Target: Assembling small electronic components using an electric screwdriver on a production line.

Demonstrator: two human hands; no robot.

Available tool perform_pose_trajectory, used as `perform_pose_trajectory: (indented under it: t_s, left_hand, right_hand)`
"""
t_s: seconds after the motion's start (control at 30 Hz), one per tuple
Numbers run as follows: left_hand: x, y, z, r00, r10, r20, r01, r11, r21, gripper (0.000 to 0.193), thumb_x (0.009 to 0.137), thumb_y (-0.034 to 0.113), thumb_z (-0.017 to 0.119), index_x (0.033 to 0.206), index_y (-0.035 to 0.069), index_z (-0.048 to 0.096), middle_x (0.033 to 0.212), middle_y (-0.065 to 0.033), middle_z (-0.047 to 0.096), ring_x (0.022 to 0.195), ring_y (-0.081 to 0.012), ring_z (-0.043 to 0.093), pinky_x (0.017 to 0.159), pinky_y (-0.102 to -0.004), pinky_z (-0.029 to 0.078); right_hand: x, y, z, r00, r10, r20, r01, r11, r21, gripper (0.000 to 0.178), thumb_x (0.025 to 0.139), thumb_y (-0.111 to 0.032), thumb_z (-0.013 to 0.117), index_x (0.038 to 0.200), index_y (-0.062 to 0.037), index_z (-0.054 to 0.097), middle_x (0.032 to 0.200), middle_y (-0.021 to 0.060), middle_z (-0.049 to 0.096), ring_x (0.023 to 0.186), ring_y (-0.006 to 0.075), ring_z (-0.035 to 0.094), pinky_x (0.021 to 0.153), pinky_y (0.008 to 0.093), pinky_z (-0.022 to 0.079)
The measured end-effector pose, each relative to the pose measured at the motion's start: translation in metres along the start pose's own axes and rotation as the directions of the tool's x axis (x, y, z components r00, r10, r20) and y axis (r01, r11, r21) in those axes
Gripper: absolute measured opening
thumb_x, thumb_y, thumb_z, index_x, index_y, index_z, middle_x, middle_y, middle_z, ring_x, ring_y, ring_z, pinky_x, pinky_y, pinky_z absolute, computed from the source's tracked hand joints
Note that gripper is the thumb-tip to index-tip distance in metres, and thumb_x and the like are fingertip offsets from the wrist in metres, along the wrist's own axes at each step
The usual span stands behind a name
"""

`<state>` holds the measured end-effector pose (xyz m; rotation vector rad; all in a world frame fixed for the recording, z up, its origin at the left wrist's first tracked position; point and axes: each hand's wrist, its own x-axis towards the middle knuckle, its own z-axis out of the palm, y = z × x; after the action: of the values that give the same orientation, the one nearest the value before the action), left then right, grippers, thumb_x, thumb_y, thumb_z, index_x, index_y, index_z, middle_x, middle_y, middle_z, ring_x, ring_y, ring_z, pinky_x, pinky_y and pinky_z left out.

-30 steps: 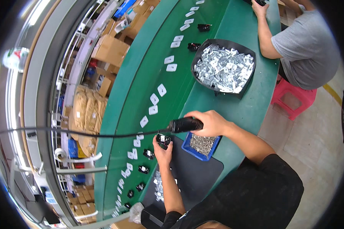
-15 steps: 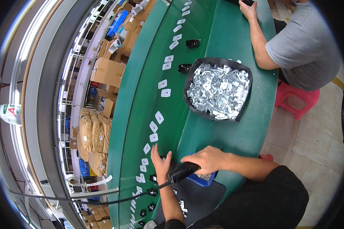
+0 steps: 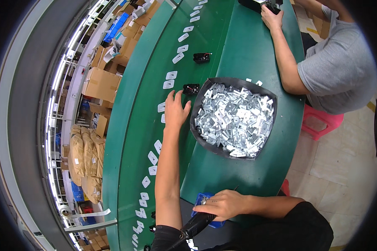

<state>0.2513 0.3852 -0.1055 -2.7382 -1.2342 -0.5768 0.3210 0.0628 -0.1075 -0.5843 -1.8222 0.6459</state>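
Note:
My left hand (image 3: 177,111) is stretched far out over the green belt, its fingers apart and nothing visible in them. Just beyond its fingertips lies a small black housing (image 3: 191,88) with a red wire in it; whether they touch I cannot tell. White cards (image 3: 161,107) lie beside and partly behind the hand. My right hand (image 3: 228,205) is wrapped round a black electric screwdriver (image 3: 200,222), held slanting over a blue tray (image 3: 202,197) of small screws. Most of the tray is hidden by that hand.
A black bin (image 3: 255,85) heaped with small metal plates stands right of my left forearm. Another black housing (image 3: 202,57) and more white cards (image 3: 182,49) line the belt farther off. A co-worker in a grey shirt (image 3: 337,62) sits at the far right, handling a black part (image 3: 273,6).
My left hand has reached forward along the belt, from near the screwdriver to the black housing beside the bin. My right hand keeps the screwdriver. The whole view has shifted.

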Motion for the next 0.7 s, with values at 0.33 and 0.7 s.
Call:
perform_pose_trajectory:
  t_s: [0.33,0.7]
  left_hand:
    - [-0.002,-0.002,0.025,0.995,-0.061,0.076,0.069,0.992,-0.11,0.022,0.082,0.013,0.068,0.102,0.005,0.065,0.131,-0.0218,0.051,0.11,-0.0402,0.057,0.092,-0.0442,0.049]
    - [-0.246,0.028,-0.133,0.952,-0.298,0.065,0.304,0.941,-0.147,0.018,0.08,0.006,0.07,0.098,0.006,0.067,0.13,-0.0163,0.053,0.104,-0.0327,0.062,0.086,-0.0387,0.053]
  right_hand:
    - [0.006,-0.006,-0.013,0.999,0.023,0.034,-0.024,0.999,0.029,0.047,0.076,-0.021,0.069,0.118,-0.0039,0.06,0.075,0.0085,0.066,0.066,0.0214,0.067,0.062,0.032,0.055]
    - [0.002,-0.01,-0.011,0.996,0.086,-0.007,-0.086,0.996,-0.009,0.057,0.059,-0.01,0.076,0.114,-0.0066,0.062,0.076,0.0074,0.067,0.063,0.0242,0.066,0.058,0.0348,0.054]
